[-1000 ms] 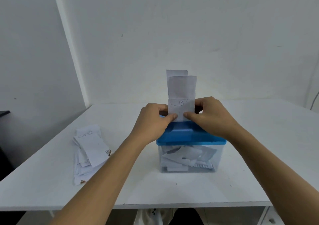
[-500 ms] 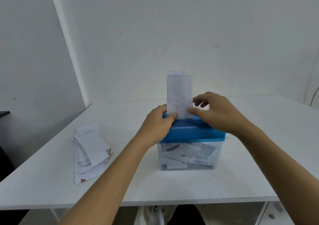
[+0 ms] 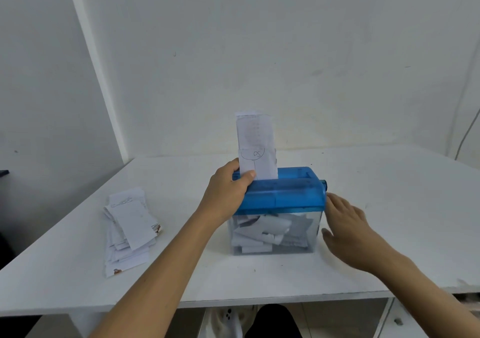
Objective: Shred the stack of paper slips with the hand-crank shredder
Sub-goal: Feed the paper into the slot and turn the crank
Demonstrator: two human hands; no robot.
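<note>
Two slips (image 3: 255, 143) are standing upright in the slot of the shredder (image 3: 280, 195). The front one is carrying a pen sketch, a curve over a vertical line with a scrawl inside that is reading roughly like "os". The faint print higher up is too small to read. The shredder is showing no brand or label on its blue lid, and it is sitting mid-table (image 3: 259, 280) over a clear bin (image 3: 315, 234) that is holding shreds (image 3: 270, 231). The left hand (image 3: 228, 189) is pinching the slips at the lid's left end, its thumb (image 3: 249, 175) pressing the front slip's lower left corner while its fingers are curling round behind. The right hand (image 3: 348, 223) is hanging at the shredder's 3 o'clock, just beside the bin wall and below the knob (image 3: 324, 185), with its fingers straight, spread and holding nothing. It is blurred, so I cannot tell whether it is touching the bin. The stack (image 3: 128, 228) is lying fanned out at the shredder's 9 o'clock, well apart from it. Its top slip is bearing printed lines too small to read, and brown marks are showing at two corners.
</note>
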